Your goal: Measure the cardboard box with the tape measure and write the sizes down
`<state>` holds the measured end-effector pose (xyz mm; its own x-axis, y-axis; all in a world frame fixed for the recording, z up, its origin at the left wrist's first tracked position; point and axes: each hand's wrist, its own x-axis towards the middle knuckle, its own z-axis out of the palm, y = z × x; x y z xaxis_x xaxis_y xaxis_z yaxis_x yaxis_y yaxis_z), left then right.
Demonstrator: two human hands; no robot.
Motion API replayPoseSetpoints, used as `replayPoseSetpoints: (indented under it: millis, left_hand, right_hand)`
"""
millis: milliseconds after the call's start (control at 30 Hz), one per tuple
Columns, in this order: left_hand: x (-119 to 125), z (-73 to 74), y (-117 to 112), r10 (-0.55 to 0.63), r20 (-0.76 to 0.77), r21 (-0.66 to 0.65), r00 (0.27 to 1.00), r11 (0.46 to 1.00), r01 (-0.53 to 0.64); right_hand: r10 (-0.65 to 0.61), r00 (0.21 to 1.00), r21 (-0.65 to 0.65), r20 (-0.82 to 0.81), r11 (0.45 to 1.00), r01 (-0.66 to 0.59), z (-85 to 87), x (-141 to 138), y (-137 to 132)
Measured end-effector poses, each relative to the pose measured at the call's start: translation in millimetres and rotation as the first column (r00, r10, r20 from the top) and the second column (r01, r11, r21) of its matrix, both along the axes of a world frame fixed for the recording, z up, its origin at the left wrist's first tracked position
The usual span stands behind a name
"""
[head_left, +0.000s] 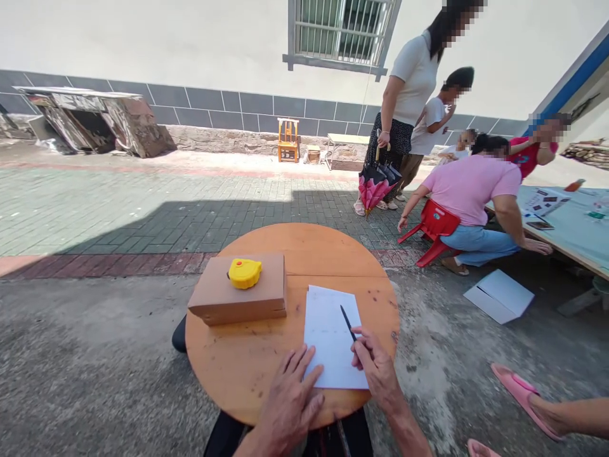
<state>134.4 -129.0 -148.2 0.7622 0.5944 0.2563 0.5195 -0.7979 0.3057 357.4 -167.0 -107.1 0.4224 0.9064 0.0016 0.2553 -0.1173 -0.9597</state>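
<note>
White paper sheets (pixel 328 362) lie in a small stack on the round wooden table (pixel 238 362), with faint marks across the middle. My left hand (pixel 292 400) rests with fingers spread at the lower left of the paper, fingertips on its edge. Between the fingers of my right hand (pixel 375 365) is a slim black pen (pixel 346 320), slanting up and left above the sheet. Farther left on the table sits a closed brown cardboard box (pixel 242 298). On top of it is a yellow tape measure (pixel 244 273) with a small red button.
At right, a person in pink (pixel 476 184) crouches by a red chair (pixel 431 231) and a long table (pixel 580 216). Someone standing holds a folded umbrella (pixel 378 187). A white folded board (pixel 499 295) lies on the ground. A slippered foot (pixel 528 400) is close at lower right.
</note>
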Motion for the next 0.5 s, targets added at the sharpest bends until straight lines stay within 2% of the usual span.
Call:
replayPoseSetpoints:
  millis: [133,200,267,367,433,500]
  left_hand:
    - [0.9,3.0,-0.3,0.005,0.005,0.010,1.000,1.000,-0.005]
    - [1.4,4.8,-0.4,0.009,0.001,0.007,1.000,1.000,-0.009]
    - [1.8,6.2,-0.5,0.011,-0.001,0.001,1.000,1.000,-0.011]
    - [2.1,7.3,-0.7,0.015,-0.006,-0.010,1.000,1.000,-0.015]
    - [2.2,7.6,-0.6,0.016,-0.007,-0.014,1.000,1.000,-0.016]
    - [2.4,7.9,-0.4,0.015,-0.005,-0.015,1.000,1.000,-0.015]
  right_hand:
    - [0.001,0.925,-0.048,-0.380,0.999,-0.021,0.2,-1.7,-18.4]
    - [0.036,0.873,-0.001,-0.486,0.999,-0.042,3.0,-1.5,-23.4]
    - [0.064,0.853,0.070,-0.517,0.997,-0.033,6.1,-0.5,-26.0]
    - [-0.047,0.863,0.138,-0.504,0.981,0.134,9.4,0.5,-26.2]
    - [-0.150,0.832,0.157,-0.534,0.949,0.272,10.6,0.3,-24.9]
    - [-0.193,0.781,0.164,-0.594,0.921,0.352,11.2,-0.1,-23.5]
